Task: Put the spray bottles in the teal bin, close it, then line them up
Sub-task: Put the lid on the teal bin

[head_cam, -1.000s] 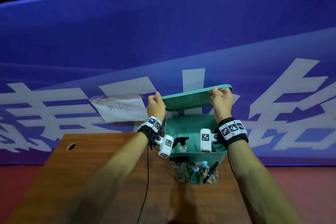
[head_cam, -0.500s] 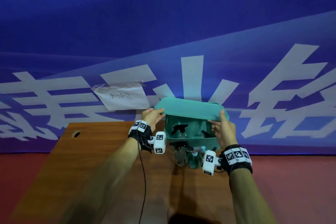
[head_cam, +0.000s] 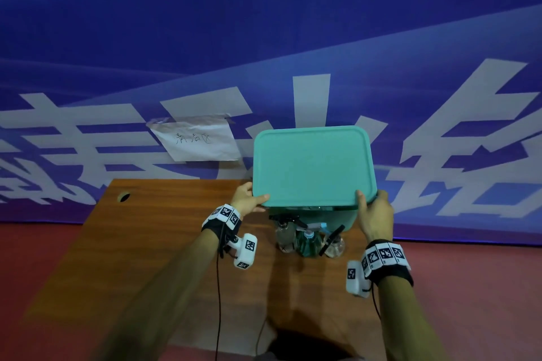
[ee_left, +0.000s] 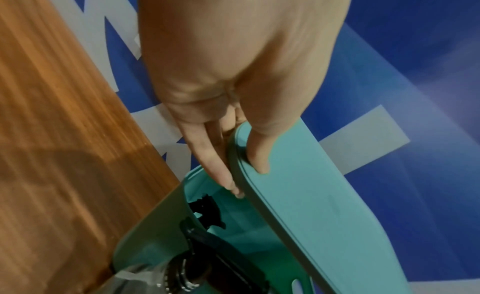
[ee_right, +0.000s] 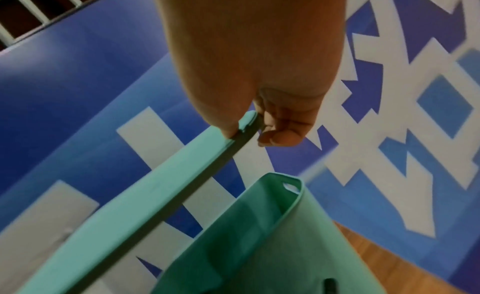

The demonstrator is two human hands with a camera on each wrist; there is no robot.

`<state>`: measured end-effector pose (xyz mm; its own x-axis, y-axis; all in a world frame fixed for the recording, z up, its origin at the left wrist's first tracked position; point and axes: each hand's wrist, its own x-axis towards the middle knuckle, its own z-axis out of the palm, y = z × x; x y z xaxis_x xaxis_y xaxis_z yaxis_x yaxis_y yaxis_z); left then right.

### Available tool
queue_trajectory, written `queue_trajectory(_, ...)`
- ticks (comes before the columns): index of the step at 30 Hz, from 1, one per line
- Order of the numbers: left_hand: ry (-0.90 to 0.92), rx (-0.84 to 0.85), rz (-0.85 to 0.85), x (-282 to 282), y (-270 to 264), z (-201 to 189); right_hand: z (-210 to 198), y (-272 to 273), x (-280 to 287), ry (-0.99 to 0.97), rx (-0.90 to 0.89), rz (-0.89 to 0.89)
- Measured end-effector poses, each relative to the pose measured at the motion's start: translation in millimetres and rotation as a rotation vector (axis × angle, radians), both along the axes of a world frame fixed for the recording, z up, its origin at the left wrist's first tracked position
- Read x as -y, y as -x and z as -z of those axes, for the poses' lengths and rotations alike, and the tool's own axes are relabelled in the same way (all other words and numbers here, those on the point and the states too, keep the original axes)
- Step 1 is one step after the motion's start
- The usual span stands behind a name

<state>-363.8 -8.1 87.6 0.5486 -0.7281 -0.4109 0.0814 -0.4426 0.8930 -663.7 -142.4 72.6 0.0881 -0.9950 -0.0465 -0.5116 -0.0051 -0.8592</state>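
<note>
The teal lid (head_cam: 312,165) hangs just above the teal bin (head_cam: 349,218) at the far edge of the wooden table (head_cam: 152,243), and hides most of it. My left hand (head_cam: 247,199) pinches the lid's near left corner, thumb on top (ee_left: 259,154). My right hand (head_cam: 374,211) pinches its near right corner (ee_right: 244,124). A gap shows between lid and bin rim (ee_right: 288,183). Black spray heads (ee_left: 207,212) show inside the bin. Three spray bottles (head_cam: 308,239) stand on the table right in front of the bin.
A blue banner with white characters (head_cam: 293,53) rises right behind the table. A paper note (head_cam: 196,138) is taped to it at the left. The table has a cable hole (head_cam: 123,197) at its far left. Red floor (head_cam: 469,287) lies to the right.
Both hands have brought the lid down from high above the bin and tipped it flat, to just over the rim. The head view has dropped closer.
</note>
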Motion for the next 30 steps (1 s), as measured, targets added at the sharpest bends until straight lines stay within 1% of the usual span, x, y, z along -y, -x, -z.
queue_trajectory(4,-0.054,0.091,0.074,7,-3,18,13,10,7,0.083,-0.043,-0.044)
queue_trajectory(10,-0.121,0.211,0.150,19,-4,43,28,10,20,-0.024,-0.014,-0.030)
queue_trajectory(15,-0.162,0.265,0.138,26,-8,58,41,3,31,-0.140,-0.074,-0.052)
queue_trajectory(21,-0.211,0.289,0.135,30,-16,74,53,-6,40,-0.188,-0.130,-0.077)
queue_trajectory(25,-0.207,0.324,0.136,36,-17,73,62,-12,45,-0.154,-0.156,-0.073)
queue_trajectory(28,-0.200,0.369,0.117,42,-18,72,68,-16,48,-0.088,-0.196,-0.034)
queue_trajectory(30,-0.225,0.390,0.104,45,-20,73,71,-18,48,-0.054,-0.197,-0.002)
